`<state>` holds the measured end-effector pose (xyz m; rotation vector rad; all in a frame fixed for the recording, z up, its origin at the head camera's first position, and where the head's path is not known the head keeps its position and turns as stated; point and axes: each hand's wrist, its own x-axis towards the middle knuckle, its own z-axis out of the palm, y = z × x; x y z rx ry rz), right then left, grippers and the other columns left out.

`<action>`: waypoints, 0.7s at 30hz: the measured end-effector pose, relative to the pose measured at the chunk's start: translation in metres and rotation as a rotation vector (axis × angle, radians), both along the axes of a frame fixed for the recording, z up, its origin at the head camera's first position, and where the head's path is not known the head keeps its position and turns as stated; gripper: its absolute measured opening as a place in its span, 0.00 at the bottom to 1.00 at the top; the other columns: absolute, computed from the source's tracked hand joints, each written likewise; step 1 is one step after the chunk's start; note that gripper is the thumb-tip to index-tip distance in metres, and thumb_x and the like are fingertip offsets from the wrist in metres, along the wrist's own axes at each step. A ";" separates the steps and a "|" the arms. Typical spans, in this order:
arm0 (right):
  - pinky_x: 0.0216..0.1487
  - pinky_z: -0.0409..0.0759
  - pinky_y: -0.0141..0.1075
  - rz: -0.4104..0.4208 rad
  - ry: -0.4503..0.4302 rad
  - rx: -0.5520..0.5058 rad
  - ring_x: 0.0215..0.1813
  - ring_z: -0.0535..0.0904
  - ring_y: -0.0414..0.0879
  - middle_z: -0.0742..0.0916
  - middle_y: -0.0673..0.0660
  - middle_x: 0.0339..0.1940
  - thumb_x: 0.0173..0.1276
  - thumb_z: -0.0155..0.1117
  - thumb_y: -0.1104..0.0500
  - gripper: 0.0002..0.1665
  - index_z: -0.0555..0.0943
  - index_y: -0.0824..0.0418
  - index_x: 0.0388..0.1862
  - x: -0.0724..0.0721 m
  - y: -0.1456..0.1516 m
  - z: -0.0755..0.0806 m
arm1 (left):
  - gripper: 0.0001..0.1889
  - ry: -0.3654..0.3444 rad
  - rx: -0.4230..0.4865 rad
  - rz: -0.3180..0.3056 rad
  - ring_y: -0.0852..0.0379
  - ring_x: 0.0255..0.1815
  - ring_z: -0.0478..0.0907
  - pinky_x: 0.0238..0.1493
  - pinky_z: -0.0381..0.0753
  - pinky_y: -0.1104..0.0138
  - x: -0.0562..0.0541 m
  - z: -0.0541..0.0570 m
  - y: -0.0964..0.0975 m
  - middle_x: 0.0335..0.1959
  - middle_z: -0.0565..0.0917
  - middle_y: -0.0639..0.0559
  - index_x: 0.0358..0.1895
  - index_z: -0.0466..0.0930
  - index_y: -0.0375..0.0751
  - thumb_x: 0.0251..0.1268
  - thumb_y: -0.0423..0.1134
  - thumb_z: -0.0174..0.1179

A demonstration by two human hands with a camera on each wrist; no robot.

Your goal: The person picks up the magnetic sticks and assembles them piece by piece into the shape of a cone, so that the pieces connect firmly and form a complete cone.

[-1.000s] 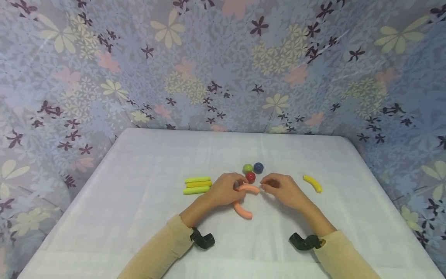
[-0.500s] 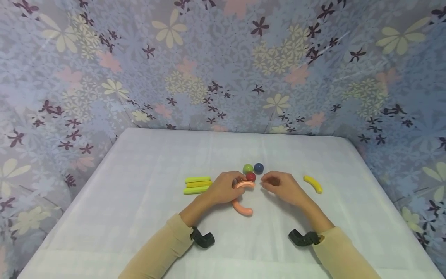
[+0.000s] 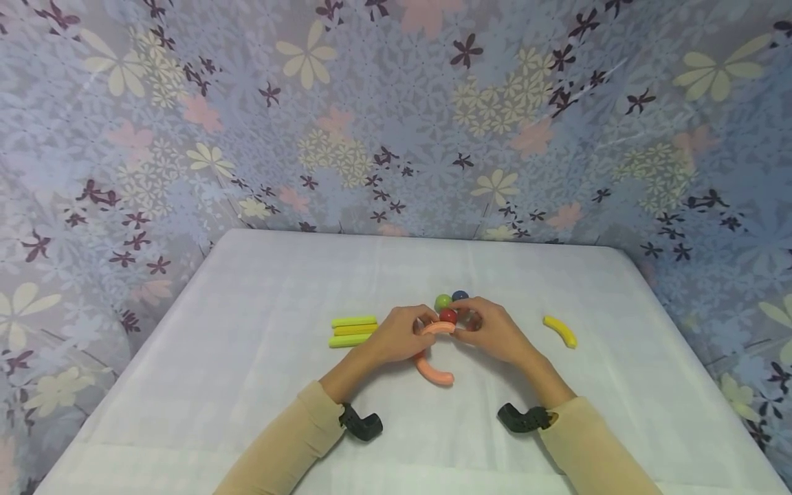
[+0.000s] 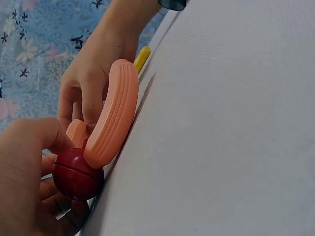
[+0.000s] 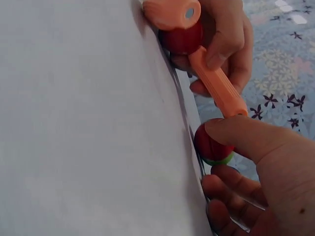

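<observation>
My left hand (image 3: 402, 335) grips an assembly of two orange curved rods joined by a red ball, its thumb on the upper curved rod (image 3: 440, 327). The lower curved rod (image 4: 115, 115) arcs away from the joining ball (image 4: 78, 173) in the left wrist view. My right hand (image 3: 497, 331) has thumb and index finger round a loose red ball (image 3: 448, 316) beside the upper rod's free end. That ball (image 5: 211, 141) is partly under the right thumb in the right wrist view. Whether it touches the rod I cannot tell.
A green ball (image 3: 443, 302) and a blue ball (image 3: 460, 295) sit just behind the red one. Several yellow-green and yellow straight sticks (image 3: 355, 331) lie left of my left hand. A yellow curved rod (image 3: 559, 332) lies to the right on the white-covered table (image 3: 297, 275).
My right hand has moved left and closed in round the loose red ball. The upper rod in my left hand has tilted and moved closer to that ball.
</observation>
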<state>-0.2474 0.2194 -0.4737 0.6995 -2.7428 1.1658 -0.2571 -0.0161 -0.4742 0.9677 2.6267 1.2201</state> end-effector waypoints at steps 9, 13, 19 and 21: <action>0.32 0.76 0.37 -0.086 -0.020 0.006 0.31 0.77 0.41 0.84 0.45 0.37 0.57 0.74 0.56 0.18 0.81 0.50 0.46 0.000 -0.002 0.000 | 0.13 -0.049 0.019 0.005 0.62 0.19 0.73 0.19 0.70 0.69 0.003 0.001 -0.001 0.22 0.79 0.61 0.47 0.79 0.52 0.57 0.40 0.59; 0.34 0.77 0.38 -0.067 -0.037 -0.004 0.32 0.78 0.43 0.84 0.44 0.37 0.57 0.73 0.57 0.16 0.81 0.51 0.45 0.001 -0.001 0.000 | 0.13 -0.101 0.035 0.005 0.62 0.17 0.77 0.20 0.72 0.69 0.005 0.001 -0.002 0.18 0.80 0.60 0.48 0.78 0.52 0.58 0.40 0.60; 0.35 0.77 0.37 -0.067 -0.053 0.009 0.32 0.78 0.41 0.84 0.44 0.34 0.57 0.74 0.55 0.16 0.81 0.50 0.44 0.004 0.006 0.001 | 0.14 -0.122 0.034 0.005 0.61 0.15 0.78 0.19 0.73 0.69 0.006 0.000 -0.001 0.18 0.80 0.58 0.49 0.78 0.50 0.59 0.39 0.59; 0.35 0.77 0.38 -0.069 -0.065 0.014 0.33 0.78 0.42 0.84 0.45 0.33 0.57 0.74 0.55 0.17 0.81 0.50 0.45 0.005 0.009 0.002 | 0.14 -0.120 0.030 0.011 0.61 0.15 0.78 0.18 0.72 0.69 0.006 0.001 0.001 0.19 0.80 0.58 0.49 0.78 0.50 0.59 0.39 0.59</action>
